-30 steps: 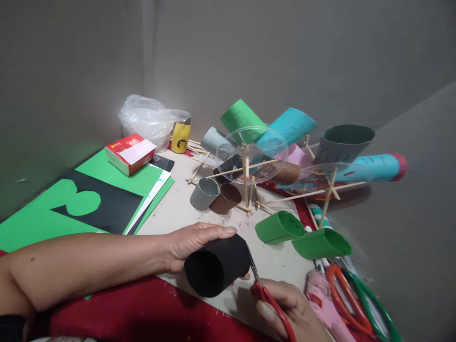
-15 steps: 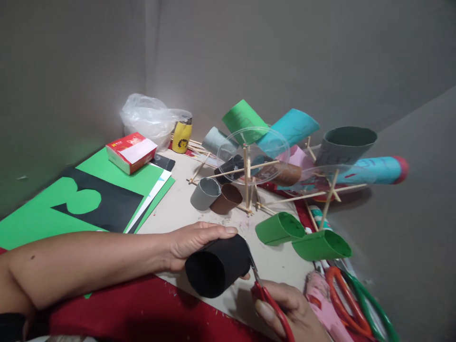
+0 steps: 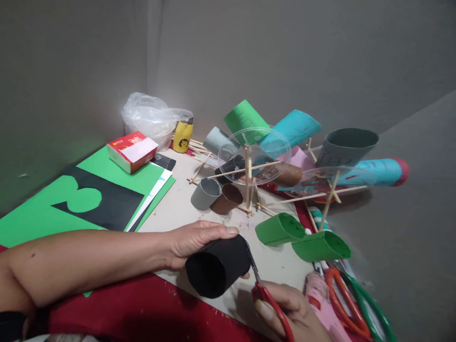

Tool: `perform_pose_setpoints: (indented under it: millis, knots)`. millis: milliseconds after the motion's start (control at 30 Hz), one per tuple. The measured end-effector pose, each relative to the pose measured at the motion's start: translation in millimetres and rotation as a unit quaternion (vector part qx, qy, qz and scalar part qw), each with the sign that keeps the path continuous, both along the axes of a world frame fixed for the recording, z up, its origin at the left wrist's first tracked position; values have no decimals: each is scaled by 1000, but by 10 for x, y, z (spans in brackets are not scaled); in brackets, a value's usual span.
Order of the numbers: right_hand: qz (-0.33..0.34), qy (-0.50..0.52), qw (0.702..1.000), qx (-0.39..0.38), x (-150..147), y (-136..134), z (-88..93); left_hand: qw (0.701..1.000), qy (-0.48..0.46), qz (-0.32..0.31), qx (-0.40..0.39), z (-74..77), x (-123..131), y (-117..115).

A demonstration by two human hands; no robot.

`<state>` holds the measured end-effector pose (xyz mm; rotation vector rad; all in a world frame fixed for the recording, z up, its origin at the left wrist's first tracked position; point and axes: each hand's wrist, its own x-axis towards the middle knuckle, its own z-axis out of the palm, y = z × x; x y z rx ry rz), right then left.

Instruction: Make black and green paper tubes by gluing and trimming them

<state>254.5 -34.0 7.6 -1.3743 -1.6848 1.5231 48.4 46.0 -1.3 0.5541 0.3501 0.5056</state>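
My left hand (image 3: 199,244) is wrapped round a black paper tube (image 3: 230,261), its thumb on top and a fingertip showing under the far end. The tube's near opening faces me. Red-handled scissors (image 3: 265,299) are in my right hand (image 3: 288,304), with their blades against the tube's right rim; how far the blades are parted I cannot tell. Just beyond, two green paper tubes (image 3: 280,229) lie on the pale board (image 3: 206,280). A grey tube (image 3: 205,194) and a brown tube (image 3: 227,199) stand farther back.
Green and black sheets (image 3: 117,204) lie at left beneath a red box (image 3: 131,151). A stick frame (image 3: 247,175) with clear discs and coloured tubes stands behind. A pink glue gun (image 3: 322,297) and larger scissors (image 3: 359,304) lie at right.
Hardly anything differs. The whole view has shifted very slightly; both hands, the black tube and the scissors keep the same positions relative to each other.
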Motion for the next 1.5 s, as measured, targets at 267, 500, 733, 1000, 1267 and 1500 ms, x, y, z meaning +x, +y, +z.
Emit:
perform_pose_setpoints:
  millis: [267, 500, 733, 1000, 1267, 1500]
  knots:
    - [26, -28, 999, 22, 5, 26, -11, 999, 26, 20, 10, 79, -13, -31]
    - [21, -28, 999, 22, 13, 39, 3, 999, 38, 21, 22, 95, -25, -27]
    - [11, -14, 1000, 11, 35, 14, -32, 999, 39, 23, 18, 112, -19, -37]
    - [16, -14, 1000, 17, 20, 26, -30, 997, 62, 31, 25, 143, -37, -11]
    - [23, -25, 999, 41, 13, 20, -5, 996, 74, 32, 24, 135, -41, -16]
    - [10, -17, 1000, 22, -4, 28, 0, 997, 64, 26, 41, 124, -51, 12]
